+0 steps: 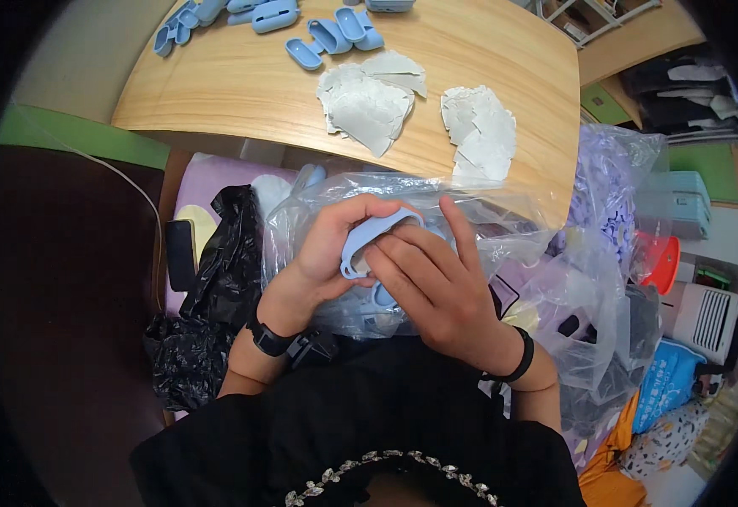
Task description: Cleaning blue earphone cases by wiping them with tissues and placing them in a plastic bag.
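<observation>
So a light blue case [369,230] is being held up between the two hands, over a clear plastic bag [289,221] and just off the near edge of the wooden table [513,51]. It's gripped from the left side by the left hand [322,247], with the fingers wrapped round the shell. The right hand [445,296] has its fingertips tucked into the opening, most fingers bent and one stuck out toward the far side; whether anything's being pinched in there can't be told, since the tips are hidden. More blue can be spotted down in the bag, pretty blurry though. On the table, two piles of thin white pieces [369,110] [479,135] are laid out side by side, and some open blue cases [331,35] are left farther back. Off to the left, a dark phone [180,255] is seen beside a crumpled black bag [221,253].
</observation>
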Motion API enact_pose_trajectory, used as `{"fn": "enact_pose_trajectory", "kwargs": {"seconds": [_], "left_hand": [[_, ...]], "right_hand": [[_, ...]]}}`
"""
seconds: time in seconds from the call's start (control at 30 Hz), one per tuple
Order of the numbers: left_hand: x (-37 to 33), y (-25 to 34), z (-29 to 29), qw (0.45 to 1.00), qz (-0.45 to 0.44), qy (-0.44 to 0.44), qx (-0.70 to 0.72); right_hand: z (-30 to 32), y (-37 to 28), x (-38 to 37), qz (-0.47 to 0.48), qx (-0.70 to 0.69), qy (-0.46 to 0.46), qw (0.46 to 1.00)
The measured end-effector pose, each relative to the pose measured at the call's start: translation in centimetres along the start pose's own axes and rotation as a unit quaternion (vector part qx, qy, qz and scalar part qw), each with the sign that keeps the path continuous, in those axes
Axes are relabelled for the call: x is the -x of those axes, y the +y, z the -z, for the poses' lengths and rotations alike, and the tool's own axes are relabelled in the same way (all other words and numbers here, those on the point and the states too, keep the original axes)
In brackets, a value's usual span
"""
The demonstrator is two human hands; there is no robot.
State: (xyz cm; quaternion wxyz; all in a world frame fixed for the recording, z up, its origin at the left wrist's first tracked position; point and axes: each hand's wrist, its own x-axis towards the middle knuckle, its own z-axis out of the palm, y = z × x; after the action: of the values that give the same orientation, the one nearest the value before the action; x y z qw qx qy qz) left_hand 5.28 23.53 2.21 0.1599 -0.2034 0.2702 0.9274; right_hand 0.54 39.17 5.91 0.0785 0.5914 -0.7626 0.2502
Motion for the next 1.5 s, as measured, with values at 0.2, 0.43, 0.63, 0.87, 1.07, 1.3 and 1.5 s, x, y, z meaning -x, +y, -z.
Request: {"fn": "enact_pose_trajectory", "kwargs": {"seconds": [0.2,0.43,0.63,0.87,1.07,1.3,1.5], "left_hand": [[-0.2,-0.3,-0.1,1.0,-0.021,0.018,-0.013],[-1.0,-2.5,2.1,0.991,-0.075,0.039,-0.103],[1.0,0.2,2.2,0.971,-0.073,0.058,-0.221],[-1.8,-0.1,2.2,0.644,-0.183,-0.011,-0.743],[-0.5,0.6,0.2,0.512,-0.245,-0.121,-0.814],[-4.5,16.1,1.4,0.39,-0.458,0.152,-0.784],[-12.1,22.5,7.1,0.535,-0.307,0.192,-0.764]], "right_hand": [[-0.7,-0.3,0.3,-0.025,0.002,-0.004,1.0],[-1.7,-1.1,1.0,-0.078,0.114,-0.026,0.99],[-0.4,2.5,6.7,-0.116,0.053,0.008,0.992],[6.6,4.4,7.1,-0.239,-0.273,-0.322,0.874],[1.0,12.5,1.1,-0.228,-0.104,0.031,0.967],[-0.1,13.3,2.2,-0.196,-0.034,0.056,0.978],[-0.6,14.2,2.9,-0.204,-0.078,0.078,0.973]]}}
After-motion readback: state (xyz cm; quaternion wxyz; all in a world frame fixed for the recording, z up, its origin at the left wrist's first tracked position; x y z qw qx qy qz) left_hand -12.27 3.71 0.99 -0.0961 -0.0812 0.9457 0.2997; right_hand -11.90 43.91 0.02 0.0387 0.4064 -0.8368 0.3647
